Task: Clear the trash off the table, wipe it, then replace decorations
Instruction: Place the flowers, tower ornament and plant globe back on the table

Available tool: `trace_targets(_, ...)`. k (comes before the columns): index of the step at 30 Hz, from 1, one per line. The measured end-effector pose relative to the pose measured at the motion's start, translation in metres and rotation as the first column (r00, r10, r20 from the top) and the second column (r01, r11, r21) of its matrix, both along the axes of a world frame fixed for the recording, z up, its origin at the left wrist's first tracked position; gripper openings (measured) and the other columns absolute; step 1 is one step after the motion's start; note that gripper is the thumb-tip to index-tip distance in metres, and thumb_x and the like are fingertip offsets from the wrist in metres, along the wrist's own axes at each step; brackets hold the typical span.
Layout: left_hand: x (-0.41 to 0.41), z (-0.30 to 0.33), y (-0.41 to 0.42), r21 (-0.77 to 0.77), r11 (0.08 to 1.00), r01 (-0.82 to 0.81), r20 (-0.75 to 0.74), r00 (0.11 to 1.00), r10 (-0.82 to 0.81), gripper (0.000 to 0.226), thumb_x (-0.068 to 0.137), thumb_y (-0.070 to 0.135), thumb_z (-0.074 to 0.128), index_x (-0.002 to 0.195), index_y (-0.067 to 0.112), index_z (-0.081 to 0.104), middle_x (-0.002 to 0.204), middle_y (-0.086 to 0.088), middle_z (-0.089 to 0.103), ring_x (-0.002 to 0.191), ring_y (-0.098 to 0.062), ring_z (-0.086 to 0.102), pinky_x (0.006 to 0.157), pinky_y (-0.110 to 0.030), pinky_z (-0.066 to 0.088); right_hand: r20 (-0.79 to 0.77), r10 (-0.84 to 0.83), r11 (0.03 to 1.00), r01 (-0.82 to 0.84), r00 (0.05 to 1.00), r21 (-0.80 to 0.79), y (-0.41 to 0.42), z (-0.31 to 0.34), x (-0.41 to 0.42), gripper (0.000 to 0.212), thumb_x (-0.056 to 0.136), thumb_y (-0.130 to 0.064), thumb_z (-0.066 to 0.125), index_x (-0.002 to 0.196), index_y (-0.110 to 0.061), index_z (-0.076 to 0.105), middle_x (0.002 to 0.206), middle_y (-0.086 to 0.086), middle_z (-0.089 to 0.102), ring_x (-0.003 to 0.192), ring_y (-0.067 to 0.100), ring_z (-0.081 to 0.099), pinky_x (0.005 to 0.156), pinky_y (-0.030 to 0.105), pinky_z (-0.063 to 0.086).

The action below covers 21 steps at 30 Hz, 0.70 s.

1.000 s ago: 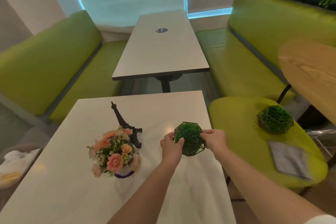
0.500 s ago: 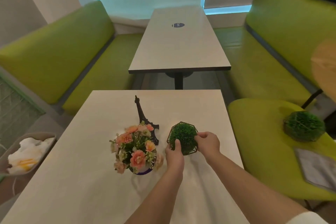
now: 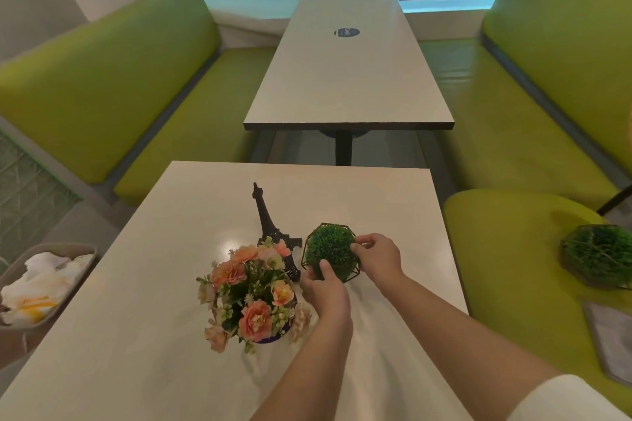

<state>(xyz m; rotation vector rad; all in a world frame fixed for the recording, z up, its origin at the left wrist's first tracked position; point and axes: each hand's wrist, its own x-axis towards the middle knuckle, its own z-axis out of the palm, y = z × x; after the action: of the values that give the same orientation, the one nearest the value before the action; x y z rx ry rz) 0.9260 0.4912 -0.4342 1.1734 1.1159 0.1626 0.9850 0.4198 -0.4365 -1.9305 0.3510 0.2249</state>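
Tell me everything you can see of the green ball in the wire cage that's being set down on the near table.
The green moss ball is a round tuft of short, artificial-looking grass inside a dark, thin wire frame of angular facets. It sits low at the near table, though contact underneath is hidden, just right of the Eiffel Tower model and behind the flower pot. The left hand grips its near lower side with the thumb on the grass; the right hand pinches the frame's right edge.
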Motion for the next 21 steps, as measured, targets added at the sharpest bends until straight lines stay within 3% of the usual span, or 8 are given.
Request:
trace_targets(4, 0.004, 0.000, 0.001, 0.039, 0.998, -0.050, -0.015, 0.999, 0.051, 0.045, 0.100, 0.028, 0.050, 0.139, 0.006, 0.042, 0.141, -0.016, 0.043, 0.121, -0.029, 0.051, 0.086, -0.031, 0.040, -0.007, 0.020, 0.999, -0.020, 1.000, 0.039, 0.002, -0.001, 0.005, 0.010, 0.087, -0.013, 0.070, 0.096, -0.015, 0.067, 0.078, 0.000, 0.061, 0.070, 0.016, 0.061, 0.076, 0.039, 0.058)
trace_targets(11, 0.004, 0.007, -0.003, 0.045, 0.996, -0.078, -0.041, 0.996, 0.080, 0.045, 0.100, 0.030, 0.049, 0.139, 0.007, 0.041, 0.143, -0.017, 0.038, 0.118, -0.031, 0.052, 0.087, -0.033, 0.041, -0.001, 0.056, 0.998, -0.056, 0.998, 0.041, 0.004, 0.001, 0.008, 0.010, 0.087, -0.012, 0.071, 0.090, -0.020, 0.065, 0.079, 0.003, 0.064, 0.068, 0.018, 0.061, 0.075, 0.037, 0.057)
trace_targets(17, 0.003, 0.009, -0.002, 0.025, 0.997, -0.069, -0.063, 0.996, 0.071, 0.048, 0.099, 0.032, 0.052, 0.140, 0.010, 0.041, 0.144, -0.018, 0.035, 0.121, -0.034, 0.050, 0.096, -0.039, 0.043, 0.016, 0.113, 0.994, -0.113, 0.993, 0.008, 0.001, 0.005, 0.003, 0.009, 0.092, -0.017, 0.065, 0.101, -0.019, 0.064, 0.087, 0.002, 0.062, 0.069, 0.013, 0.056, 0.057, 0.016, 0.040)
trace_targets(21, 0.000, 0.007, -0.004, 0.002, 0.997, -0.071, -0.070, 0.995, 0.071, 0.048, 0.099, 0.032, 0.053, 0.141, 0.012, 0.041, 0.145, -0.017, 0.034, 0.123, -0.035, 0.049, 0.100, -0.042, 0.042, 0.006, 0.128, 0.991, -0.128, 0.992, 0.040, -0.011, 0.009, -0.006, 0.018, 0.095, -0.021, 0.062, 0.111, -0.018, 0.065, 0.093, 0.001, 0.064, 0.082, 0.015, 0.058, 0.071, 0.024, 0.048)
